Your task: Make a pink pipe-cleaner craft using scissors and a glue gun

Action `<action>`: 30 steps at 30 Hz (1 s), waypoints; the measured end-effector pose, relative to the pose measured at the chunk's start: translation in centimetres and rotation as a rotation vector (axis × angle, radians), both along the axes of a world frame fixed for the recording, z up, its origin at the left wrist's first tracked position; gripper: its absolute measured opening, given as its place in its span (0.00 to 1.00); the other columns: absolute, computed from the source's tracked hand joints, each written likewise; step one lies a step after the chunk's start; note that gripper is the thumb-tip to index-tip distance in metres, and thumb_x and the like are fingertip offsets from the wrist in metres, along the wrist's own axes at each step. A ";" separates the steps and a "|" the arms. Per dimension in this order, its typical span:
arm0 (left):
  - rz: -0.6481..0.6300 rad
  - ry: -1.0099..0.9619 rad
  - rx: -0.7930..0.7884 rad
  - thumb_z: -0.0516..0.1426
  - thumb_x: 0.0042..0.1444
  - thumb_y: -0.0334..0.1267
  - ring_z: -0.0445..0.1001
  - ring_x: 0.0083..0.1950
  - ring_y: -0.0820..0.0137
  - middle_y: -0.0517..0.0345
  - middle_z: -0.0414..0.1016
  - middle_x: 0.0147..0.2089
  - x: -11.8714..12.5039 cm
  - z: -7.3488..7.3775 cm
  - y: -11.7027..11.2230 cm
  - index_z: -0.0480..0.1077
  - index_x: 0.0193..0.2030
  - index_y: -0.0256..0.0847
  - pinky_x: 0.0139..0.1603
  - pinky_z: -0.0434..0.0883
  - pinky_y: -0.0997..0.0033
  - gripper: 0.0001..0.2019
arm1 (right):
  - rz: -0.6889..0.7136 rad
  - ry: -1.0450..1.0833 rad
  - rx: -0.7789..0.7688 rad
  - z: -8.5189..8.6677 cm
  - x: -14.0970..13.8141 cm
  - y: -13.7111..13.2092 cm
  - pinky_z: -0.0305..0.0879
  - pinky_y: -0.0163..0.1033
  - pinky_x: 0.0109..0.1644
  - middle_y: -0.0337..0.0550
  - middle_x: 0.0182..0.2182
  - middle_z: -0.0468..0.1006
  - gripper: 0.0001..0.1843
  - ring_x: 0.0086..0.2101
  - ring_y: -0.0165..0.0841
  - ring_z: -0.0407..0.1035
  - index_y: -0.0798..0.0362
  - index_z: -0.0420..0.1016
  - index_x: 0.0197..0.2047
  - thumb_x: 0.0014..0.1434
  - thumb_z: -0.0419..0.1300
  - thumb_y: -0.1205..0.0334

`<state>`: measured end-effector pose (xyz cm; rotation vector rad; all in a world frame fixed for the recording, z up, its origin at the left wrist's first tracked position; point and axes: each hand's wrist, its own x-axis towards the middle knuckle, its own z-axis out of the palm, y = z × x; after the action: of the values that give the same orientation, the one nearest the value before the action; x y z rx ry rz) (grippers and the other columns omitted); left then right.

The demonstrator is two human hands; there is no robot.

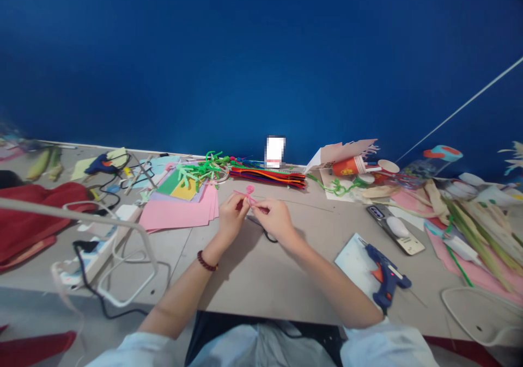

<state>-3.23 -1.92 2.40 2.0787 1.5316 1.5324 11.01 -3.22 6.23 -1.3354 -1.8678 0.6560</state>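
Note:
Between my two hands is a pink pipe cleaner, with a small coiled loop at its top and thin ends sticking out to the sides. My left hand, a dark red bead bracelet at its wrist, pinches it from the left. From the right, my right hand pinches it with thumb and forefinger. Both hands are close together, above the grey table. Partly hidden under my right hand lies a pair of scissors. Behind the hands is a bundle of coloured pipe cleaners.
Pink paper sheets and green pipe-cleaner shapes lie to the left, near a power strip. On the right are a blue glue gun, a phone, paper cups and corn husks. A blue wall stands behind.

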 end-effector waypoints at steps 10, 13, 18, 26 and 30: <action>-0.081 -0.612 -0.292 0.53 0.54 0.41 0.59 0.22 0.76 0.64 0.63 0.21 0.7 0.2 0.4 0.67 0.26 0.39 0.23 0.58 0.76 0.10 | -0.053 -0.004 -0.014 -2.2 -1.1 0.0 0.55 0.33 0.29 0.40 0.25 0.80 0.16 0.25 0.32 0.70 0.49 0.81 0.33 0.60 0.53 0.55; -0.170 -0.712 -0.405 0.55 0.53 0.44 0.51 0.17 0.78 0.68 0.57 0.17 0.9 0.5 0.3 0.68 0.27 0.39 0.18 0.51 0.77 0.11 | -0.001 0.125 -0.092 -3.1 -0.5 1.3 0.55 0.33 0.27 0.38 0.20 0.76 0.19 0.22 0.31 0.68 0.51 0.80 0.28 0.58 0.54 0.50; -0.302 -0.617 -0.404 0.57 0.51 0.43 0.54 0.19 0.77 0.67 0.57 0.17 1.0 1.1 -0.2 0.66 0.23 0.39 0.20 0.54 0.76 0.11 | 0.024 0.300 -0.175 -3.3 1.4 3.6 0.60 0.33 0.31 0.39 0.21 0.77 0.14 0.26 0.32 0.70 0.52 0.81 0.29 0.54 0.57 0.54; -0.132 -0.114 -0.106 0.52 0.53 0.31 0.60 0.25 0.75 0.63 0.63 0.24 0.5 1.2 -0.7 0.67 0.26 0.39 0.27 0.58 0.75 0.06 | -0.034 0.204 -0.105 -0.2 3.2 3.8 0.59 0.34 0.29 0.40 0.21 0.78 0.13 0.24 0.32 0.69 0.53 0.82 0.30 0.51 0.61 0.53; -0.078 0.021 0.051 0.52 0.54 0.32 0.63 0.27 0.74 0.60 0.66 0.26 0.2 0.7 -0.5 0.69 0.29 0.39 0.29 0.60 0.75 0.06 | 0.006 0.183 -0.070 0.6 3.2 3.2 0.61 0.35 0.32 0.42 0.26 0.81 0.11 0.28 0.33 0.71 0.52 0.82 0.33 0.53 0.59 0.57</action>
<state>-3.00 -2.43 3.13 2.1612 1.4142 1.5429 14.24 -0.04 6.81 -1.2689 -1.7165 0.8246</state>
